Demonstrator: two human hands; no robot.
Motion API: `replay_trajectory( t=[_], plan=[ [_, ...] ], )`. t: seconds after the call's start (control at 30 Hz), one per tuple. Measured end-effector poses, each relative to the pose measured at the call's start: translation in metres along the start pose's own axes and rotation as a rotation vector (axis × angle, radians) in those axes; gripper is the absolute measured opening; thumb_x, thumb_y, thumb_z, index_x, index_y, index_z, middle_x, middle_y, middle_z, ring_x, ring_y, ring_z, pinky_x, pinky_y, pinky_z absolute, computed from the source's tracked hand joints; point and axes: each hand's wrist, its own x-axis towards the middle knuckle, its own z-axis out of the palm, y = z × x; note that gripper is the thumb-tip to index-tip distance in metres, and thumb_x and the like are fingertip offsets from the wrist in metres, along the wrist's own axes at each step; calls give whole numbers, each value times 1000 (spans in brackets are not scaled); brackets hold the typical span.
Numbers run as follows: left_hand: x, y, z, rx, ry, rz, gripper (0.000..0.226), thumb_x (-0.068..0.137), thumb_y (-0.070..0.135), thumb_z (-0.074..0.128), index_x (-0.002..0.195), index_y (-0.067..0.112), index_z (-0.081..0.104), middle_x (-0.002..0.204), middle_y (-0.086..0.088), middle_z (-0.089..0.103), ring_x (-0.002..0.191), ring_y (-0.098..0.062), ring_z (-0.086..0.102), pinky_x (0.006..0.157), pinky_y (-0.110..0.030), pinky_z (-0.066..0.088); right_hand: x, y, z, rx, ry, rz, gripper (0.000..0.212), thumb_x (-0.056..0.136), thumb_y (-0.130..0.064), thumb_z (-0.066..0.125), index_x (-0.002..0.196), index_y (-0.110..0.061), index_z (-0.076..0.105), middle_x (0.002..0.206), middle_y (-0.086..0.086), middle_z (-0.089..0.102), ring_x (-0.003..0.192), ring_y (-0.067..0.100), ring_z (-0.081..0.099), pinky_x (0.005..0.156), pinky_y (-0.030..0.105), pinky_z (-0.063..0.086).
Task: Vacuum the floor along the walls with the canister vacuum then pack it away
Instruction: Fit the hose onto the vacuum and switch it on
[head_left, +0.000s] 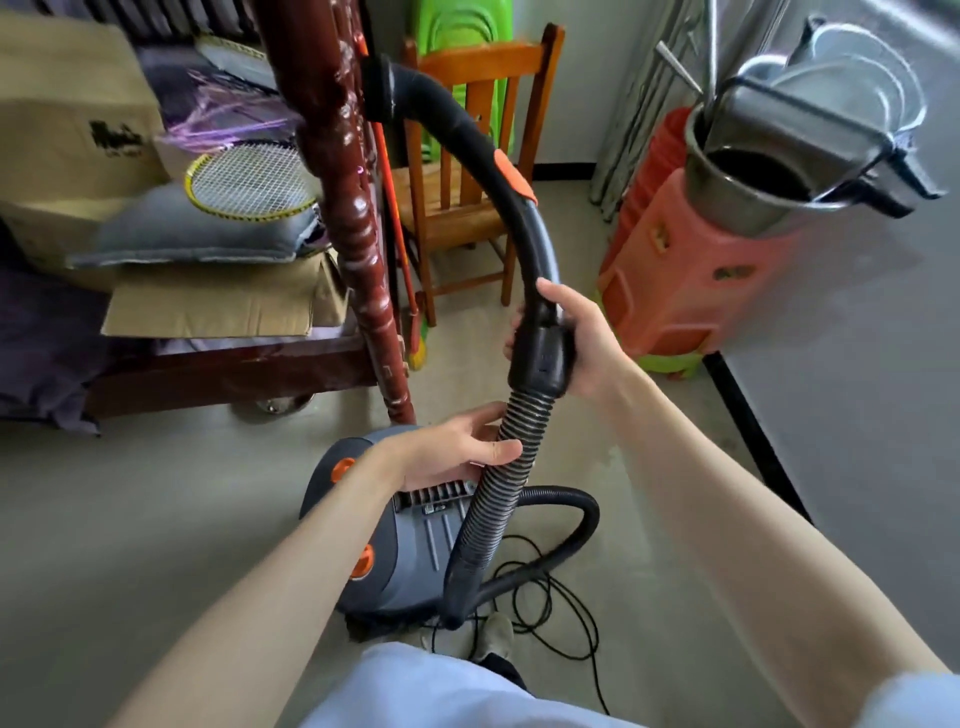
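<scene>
Centrally, the fingers (511, 451) of the left hand (457, 452) were curled round the ribbed hose (498, 499) just below its black cuff (543, 358), pinching it between thumb and fingertips, while the right hand (576, 343) gripped that cuff where the hose met the curved handle tube (498, 176). The tube arched upward and to the left, its open black end (384, 88) lying close to a turned, dark-red bedpost (348, 208); an orange slider (506, 166) sat on the outer side of the bend. Below the hands, the hose dropped and looped back to the grey canister vacuum (410, 566), which stood on the floor (156, 519) with orange fittings on its body. A black power cord (550, 613) lay in loose coils on the floor just beside the canister. Farther out, a wooden chair (467, 171) stood behind the tube, and a stack of orange plastic stools (685, 280) carrying metal pots (753, 187) stood by the right-hand wall. On the bed at left lay cardboard boxes (67, 119), a grey cushion (192, 234) and a yellow-rimmed racket (249, 179).
</scene>
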Motion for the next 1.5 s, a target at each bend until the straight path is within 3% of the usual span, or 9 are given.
replay_trajectory(
  t=[0.2, 0.43, 0.63, 0.8, 0.9, 1.03, 1.2, 1.33, 1.5],
  plan=[
    [-8, 2, -3, 160, 196, -14, 39, 88, 16, 65, 123, 16, 47, 112, -16, 58, 105, -28, 61, 98, -42, 48, 17, -1, 28, -543, 317, -254, 26, 91, -29, 66, 96, -8, 52, 75, 10, 60, 59, 21, 61, 59, 32, 54],
    [-4, -13, -3, 274, 206, -14, 36, 85, 23, 69, 115, 19, 49, 119, -18, 57, 107, -28, 62, 92, -36, 51, 10, 4, 3, -260, 385, -135, 43, 89, -43, 66, 101, -3, 55, 73, 9, 63, 64, 23, 63, 76, 39, 56],
    [7, -21, -1, 365, 165, -8, 32, 81, 33, 73, 103, 33, 50, 114, -9, 59, 105, -22, 61, 94, -35, 49, 4, -7, -13, -16, 384, -79, 28, 90, -29, 68, 91, -5, 53, 58, 6, 61, 50, 22, 61, 57, 33, 55],
    [14, -26, 7, 423, 115, -35, 34, 78, 40, 74, 101, 39, 49, 110, 0, 58, 100, -13, 61, 83, -22, 51, 11, -6, -15, -197, 611, -138, 38, 90, -44, 64, 90, -11, 47, 63, 7, 53, 45, 20, 54, 51, 30, 51],
    [15, -24, 11, 313, 67, -48, 31, 82, 37, 70, 108, 36, 53, 106, 6, 63, 93, -5, 65, 71, -14, 51, 7, 2, -18, -160, 579, -175, 34, 93, -43, 58, 91, -13, 44, 59, 7, 51, 40, 18, 51, 45, 27, 47],
    [13, -35, 11, 63, 123, -20, 47, 78, 42, 64, 119, 19, 59, 100, 4, 68, 96, -11, 65, 82, -27, 51, -2, 13, -20, -114, 487, -205, 28, 96, -37, 57, 92, -11, 46, 62, 6, 54, 47, 18, 53, 50, 28, 49],
    [14, -51, 12, 94, 95, -63, 33, 92, 28, 59, 121, 12, 56, 95, 2, 69, 94, -16, 66, 86, -33, 52, -2, 14, -15, -136, 495, -80, 19, 92, -22, 61, 87, -6, 52, 68, 8, 55, 49, 18, 54, 49, 26, 48],
    [9, -62, 11, 101, 77, -113, 24, 92, 22, 59, 116, 17, 59, 96, 1, 71, 96, -16, 67, 84, -29, 53, 6, 38, -16, -291, 598, -112, 32, 93, -39, 60, 84, -12, 46, 59, 5, 48, 38, 15, 46, 43, 23, 43],
    [0, -89, -10, 183, 264, -167, 24, 92, 13, 61, 116, 9, 61, 96, -7, 63, 83, -14, 60, 74, -18, 50, 12, 71, -25, -393, 504, -112, 33, 93, -40, 59, 79, -13, 46, 55, 3, 50, 37, 16, 46, 40, 22, 41]
  ],
)
